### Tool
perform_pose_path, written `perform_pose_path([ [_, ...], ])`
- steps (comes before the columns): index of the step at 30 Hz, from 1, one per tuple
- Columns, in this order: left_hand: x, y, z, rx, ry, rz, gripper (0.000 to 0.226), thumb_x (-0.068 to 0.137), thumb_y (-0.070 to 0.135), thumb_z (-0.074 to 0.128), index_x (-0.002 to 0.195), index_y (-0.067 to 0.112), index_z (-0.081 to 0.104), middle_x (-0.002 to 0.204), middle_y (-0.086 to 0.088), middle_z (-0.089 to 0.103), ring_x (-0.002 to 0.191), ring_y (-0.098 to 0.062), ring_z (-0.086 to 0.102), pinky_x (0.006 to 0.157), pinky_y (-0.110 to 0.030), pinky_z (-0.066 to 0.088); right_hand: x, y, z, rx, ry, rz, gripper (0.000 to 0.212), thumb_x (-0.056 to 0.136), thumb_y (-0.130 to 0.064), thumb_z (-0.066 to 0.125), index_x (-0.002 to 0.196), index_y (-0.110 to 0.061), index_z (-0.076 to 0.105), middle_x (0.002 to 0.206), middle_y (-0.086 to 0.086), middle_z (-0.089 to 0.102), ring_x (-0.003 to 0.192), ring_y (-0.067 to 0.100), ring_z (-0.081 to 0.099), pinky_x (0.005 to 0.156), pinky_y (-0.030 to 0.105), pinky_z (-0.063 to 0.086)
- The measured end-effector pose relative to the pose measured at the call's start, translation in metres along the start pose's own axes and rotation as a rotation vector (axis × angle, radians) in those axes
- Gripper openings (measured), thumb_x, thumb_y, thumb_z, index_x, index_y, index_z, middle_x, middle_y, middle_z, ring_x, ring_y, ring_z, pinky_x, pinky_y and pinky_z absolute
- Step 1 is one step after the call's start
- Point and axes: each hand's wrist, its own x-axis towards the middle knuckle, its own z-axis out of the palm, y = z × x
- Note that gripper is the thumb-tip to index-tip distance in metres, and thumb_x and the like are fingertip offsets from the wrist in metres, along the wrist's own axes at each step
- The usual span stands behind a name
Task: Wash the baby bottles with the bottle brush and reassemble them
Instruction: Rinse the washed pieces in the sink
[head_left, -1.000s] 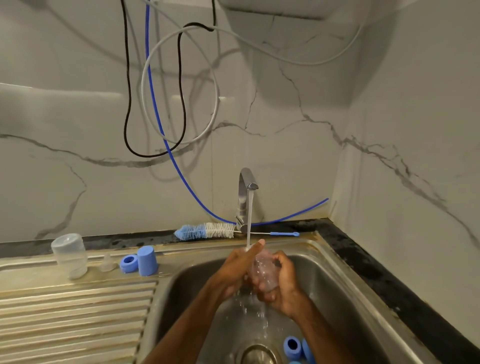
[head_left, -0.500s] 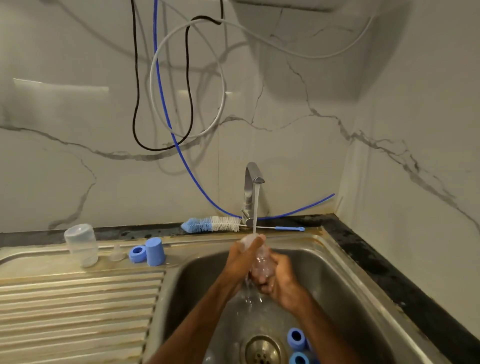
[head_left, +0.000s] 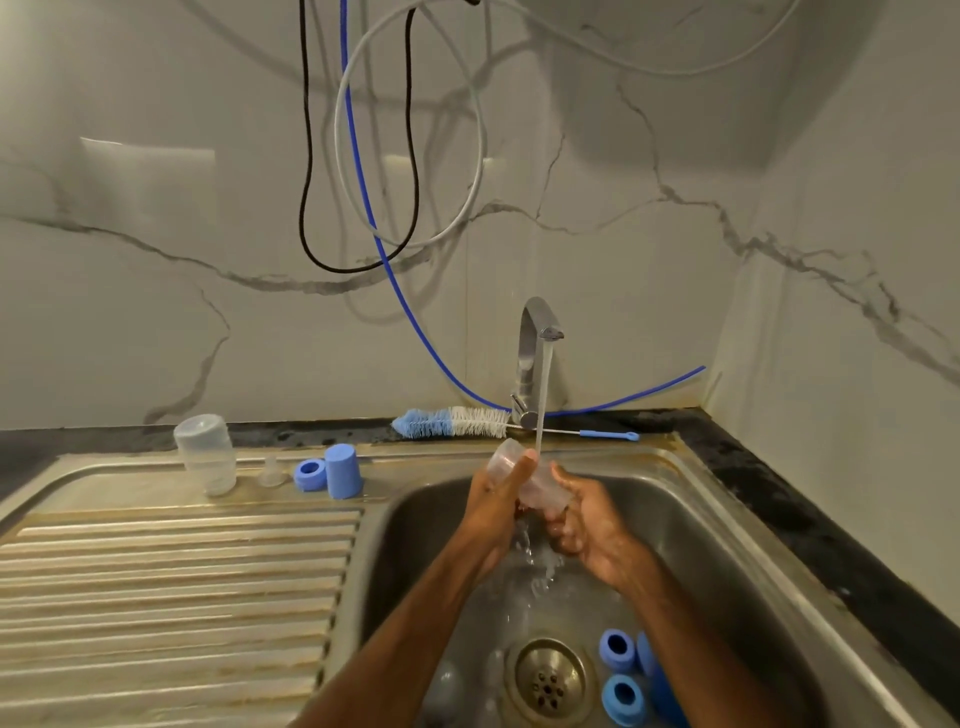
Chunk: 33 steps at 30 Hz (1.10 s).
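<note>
A clear baby bottle (head_left: 540, 486) is held tilted under the running tap (head_left: 537, 358) over the sink basin (head_left: 737, 571). My left hand (head_left: 496, 506) grips its upper end and my right hand (head_left: 582, 519) grips its lower end. The blue-and-white bottle brush (head_left: 457, 422) lies on the ledge behind the sink. On the drainboard (head_left: 171, 582) stand an upside-down clear bottle (head_left: 204, 453), a clear teat (head_left: 271, 472), a blue ring (head_left: 309, 474) and a blue cap (head_left: 343, 470). Blue rings (head_left: 621, 675) lie near the drain (head_left: 548, 680).
Black, white and blue hoses (head_left: 363, 171) hang on the marble wall above the tap. A dark counter edge (head_left: 810, 525) runs along the sink's right side. A greyish teat-like piece (head_left: 444, 686) lies in the basin left of the drain.
The view has shifted down and the hands sit slightly higher in the basin. The bottle has turned in my hands under the stream, its upper end now showing above my left fingers.
</note>
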Motion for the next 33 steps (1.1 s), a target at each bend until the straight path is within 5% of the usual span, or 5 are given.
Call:
perform_pose_path([
  [5,0.001,-0.004,-0.009,0.019,-0.01,0.04,0.067,0.081,0.04,0.083,0.135,0.009,0.057,0.123,-0.019,0.07,0.111,-0.032,0.071,0.087,-0.042,0.061,0.001,0.001,0.003,0.008,-0.043,0.046,0.068,0.098,-0.063,0.045,0.091,-0.002,0.074,0.06,0.003,0.054,0.042,0.01,0.042,0.037,0.019,0.035],
  [10,0.0,-0.018,-0.008,0.079,0.2,-0.021,0.081,0.083,0.047,0.079,0.143,0.018,0.034,0.13,-0.016,0.058,0.106,-0.028,0.069,0.066,-0.032,0.062,0.01,0.01,0.022,-0.247,0.124,-0.134,0.039,0.101,-0.043,0.055,0.12,-0.009,0.063,0.103,0.015,0.073,0.087,0.03,0.07,0.078,0.043,0.06],
  [16,0.003,-0.026,-0.002,-0.004,0.148,-0.039,0.086,0.081,0.052,0.075,0.145,0.014,0.031,0.122,-0.019,0.064,0.099,-0.029,0.074,0.07,-0.036,0.062,0.005,0.005,0.028,-0.203,0.137,0.004,0.058,0.104,-0.056,0.038,0.09,-0.006,0.064,0.055,0.0,0.052,0.042,0.009,0.038,0.039,0.02,0.029],
  [22,-0.003,-0.037,0.009,0.318,-0.033,0.126,0.062,0.097,0.04,0.066,0.145,0.018,0.033,0.127,-0.011,0.061,0.112,-0.023,0.069,0.091,-0.04,0.061,0.008,0.008,0.009,-0.05,0.203,0.162,0.053,0.107,-0.036,0.031,0.071,-0.009,0.06,0.048,-0.001,0.044,0.038,0.009,0.034,0.04,0.021,0.026],
  [33,0.001,-0.028,-0.018,0.982,0.024,0.339,0.074,0.095,0.065,0.054,0.155,0.039,0.02,0.148,0.002,0.046,0.132,-0.016,0.049,0.107,-0.049,0.046,0.006,-0.004,0.021,-0.243,0.21,-0.162,0.056,0.1,-0.062,0.038,0.137,-0.022,0.05,0.118,0.013,0.067,0.1,0.027,0.068,0.081,0.04,0.06],
])
